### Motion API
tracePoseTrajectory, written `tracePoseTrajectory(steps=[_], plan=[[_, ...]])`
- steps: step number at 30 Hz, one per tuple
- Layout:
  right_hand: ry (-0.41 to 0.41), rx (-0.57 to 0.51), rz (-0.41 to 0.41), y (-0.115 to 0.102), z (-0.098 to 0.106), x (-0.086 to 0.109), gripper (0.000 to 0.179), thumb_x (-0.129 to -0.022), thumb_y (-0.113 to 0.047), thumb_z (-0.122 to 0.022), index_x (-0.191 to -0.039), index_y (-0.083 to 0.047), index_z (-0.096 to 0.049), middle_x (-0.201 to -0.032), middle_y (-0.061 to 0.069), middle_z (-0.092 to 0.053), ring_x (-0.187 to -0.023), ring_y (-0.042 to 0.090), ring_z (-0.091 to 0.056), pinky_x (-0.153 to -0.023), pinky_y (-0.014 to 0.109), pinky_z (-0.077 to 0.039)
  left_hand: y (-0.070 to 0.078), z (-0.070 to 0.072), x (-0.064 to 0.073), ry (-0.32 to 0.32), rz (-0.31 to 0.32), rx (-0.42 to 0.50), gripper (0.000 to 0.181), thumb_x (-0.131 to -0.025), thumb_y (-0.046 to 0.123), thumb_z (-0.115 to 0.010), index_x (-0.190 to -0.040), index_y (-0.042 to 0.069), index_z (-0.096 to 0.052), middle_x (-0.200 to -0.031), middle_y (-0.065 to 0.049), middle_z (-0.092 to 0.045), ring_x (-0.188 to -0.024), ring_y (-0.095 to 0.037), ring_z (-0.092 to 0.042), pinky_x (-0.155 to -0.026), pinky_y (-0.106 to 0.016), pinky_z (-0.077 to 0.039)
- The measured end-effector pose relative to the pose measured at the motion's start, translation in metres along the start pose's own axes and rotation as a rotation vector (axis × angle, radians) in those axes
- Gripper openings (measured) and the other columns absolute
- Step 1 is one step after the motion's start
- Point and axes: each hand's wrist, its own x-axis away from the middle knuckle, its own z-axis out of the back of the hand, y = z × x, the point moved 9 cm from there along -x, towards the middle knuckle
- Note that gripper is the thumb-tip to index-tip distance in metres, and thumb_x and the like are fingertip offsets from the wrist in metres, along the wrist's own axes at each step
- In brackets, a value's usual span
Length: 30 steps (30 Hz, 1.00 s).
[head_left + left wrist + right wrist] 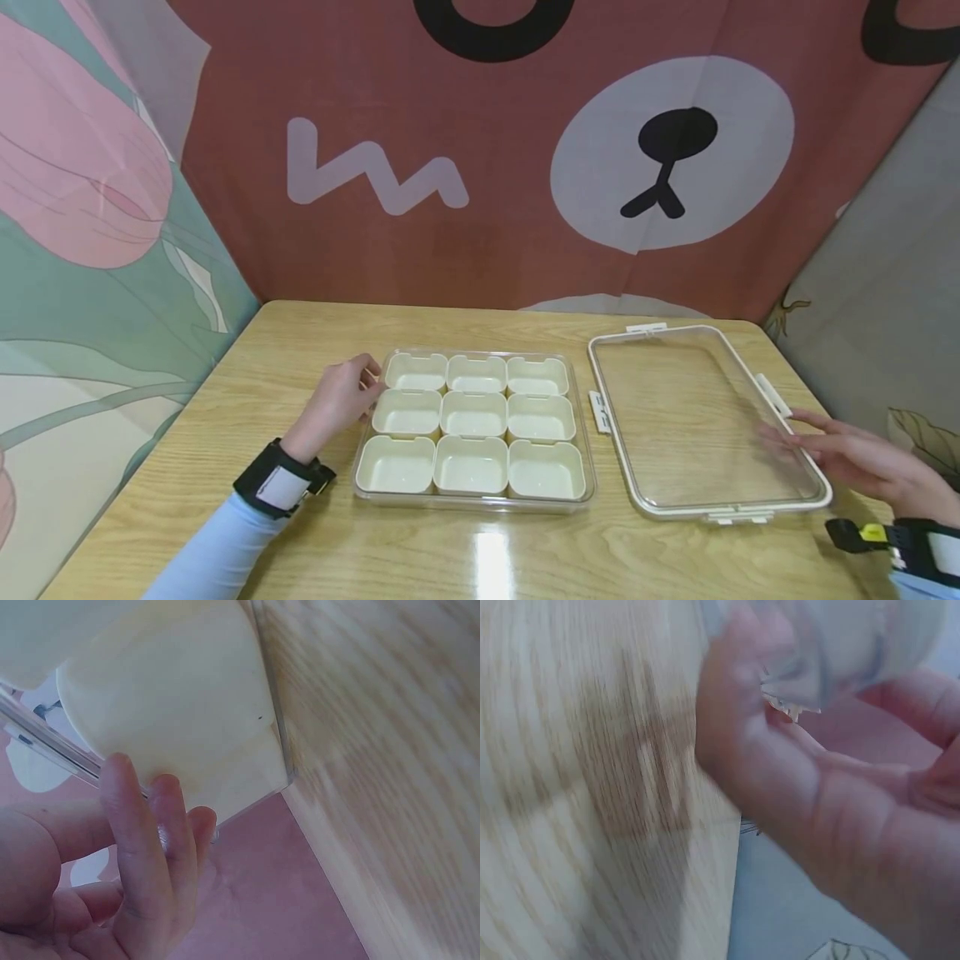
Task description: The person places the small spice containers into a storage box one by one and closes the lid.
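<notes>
A clear plastic box (588,467) lies on the table, holding several cream cups (474,414) in rows. My left hand (341,400) is at the box's left side. In the left wrist view, the left fingertips (166,796) rest against the clear outer wall, beside a cream cup (195,697). To the right is a clear lid (697,417) with a white frame and white side clips. My right hand (870,458) grips the lid's right edge, some fingers showing through the clear panel from beneath. The right wrist view shows this hand (795,787) blurred, above the tabletop.
The wooden table (300,533) carries the box and the lid, with a gap between them. A bear-print cloth (495,250) hangs behind the table's far edge. Patterned cloths (82,333) stand along the sides.
</notes>
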Motion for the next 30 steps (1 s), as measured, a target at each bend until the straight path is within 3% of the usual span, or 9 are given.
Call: tracePoseTrajectory(steps=[3, 6, 8, 10, 14, 22, 30], plan=[[-0.107, -0.119, 0.001, 0.002, -0.011, 0.000, 0.047, -0.102, 0.000, -0.008, -0.130, -0.038, -0.013, -0.140, 0.009, -0.050, -0.131, 0.027, -0.045, -0.108, 0.045, -0.035, 0.000, 0.000, 0.000, 0.002, 0.000, -0.004, 0.021, -0.089, 0.009, -0.063, -0.105, -0.002, -0.056, -0.086, -0.014, -0.063, -0.055, -0.014, -0.059, -0.047, -0.025, -0.051], [-0.218, -0.169, -0.004, 0.002, -0.020, 0.001, 0.055, -0.100, 0.001, -0.002, -0.135, -0.037, -0.021, -0.145, 0.007, -0.045, -0.136, 0.026, -0.039, -0.111, 0.045, -0.031, 0.000, 0.000, 0.000, 0.005, -0.003, -0.007, 0.021, -0.089, 0.009, -0.063, -0.105, -0.001, -0.056, -0.086, -0.014, -0.063, -0.056, -0.014, -0.059, -0.047, -0.025, -0.051], [-0.288, -0.213, -0.010, 0.002, -0.025, 0.000, 0.062, -0.099, 0.001, 0.002, -0.143, -0.033, -0.025, -0.149, 0.005, -0.040, -0.139, 0.024, -0.034, -0.113, 0.043, -0.027, 0.000, 0.000, 0.000, 0.008, -0.005, -0.006, 0.020, -0.089, 0.009, -0.063, -0.105, -0.001, -0.056, -0.085, -0.014, -0.063, -0.055, -0.014, -0.059, -0.046, -0.025, -0.051], [-0.341, -0.229, -0.008, 0.001, -0.027, 0.001, 0.066, -0.098, 0.003, 0.004, -0.142, -0.021, -0.039, -0.151, 0.002, -0.037, -0.141, 0.020, -0.031, -0.115, 0.038, -0.025, 0.000, 0.000, 0.000, 0.013, -0.006, -0.005, 0.020, -0.088, 0.009, -0.063, -0.104, -0.001, -0.057, -0.085, -0.014, -0.063, -0.055, -0.014, -0.059, -0.046, -0.025, -0.051], [-0.416, -0.297, 0.019, -0.002, -0.029, 0.000, 0.068, -0.095, 0.007, 0.007, -0.147, -0.011, -0.034, -0.154, 0.001, -0.030, -0.143, 0.020, -0.024, -0.116, 0.038, -0.022, 0.000, -0.001, 0.000, 0.013, -0.004, -0.004, 0.021, -0.088, 0.009, -0.063, -0.105, -0.001, -0.056, -0.085, -0.014, -0.063, -0.054, -0.014, -0.059, -0.045, -0.026, -0.051], [-0.396, -0.417, 0.054, 0.001, -0.023, 0.000, 0.074, -0.092, 0.007, 0.012, -0.144, -0.009, -0.039, -0.152, 0.008, -0.033, -0.142, 0.025, -0.025, -0.115, 0.037, -0.023, 0.001, -0.003, 0.000, 0.005, -0.001, -0.008, 0.021, -0.088, 0.009, -0.063, -0.105, -0.001, -0.056, -0.086, -0.015, -0.063, -0.055, -0.014, -0.059, -0.046, -0.025, -0.050], [-0.293, -0.371, 0.057, 0.005, -0.010, 0.000, 0.068, -0.098, 0.001, 0.005, -0.137, -0.012, -0.049, -0.144, 0.009, -0.046, -0.136, 0.022, -0.039, -0.111, 0.034, -0.031, -0.001, -0.002, -0.001, 0.002, -0.012, -0.010, 0.021, -0.090, 0.010, -0.062, -0.107, -0.001, -0.056, -0.087, -0.015, -0.063, -0.059, -0.015, -0.060, -0.047, -0.024, -0.051]])
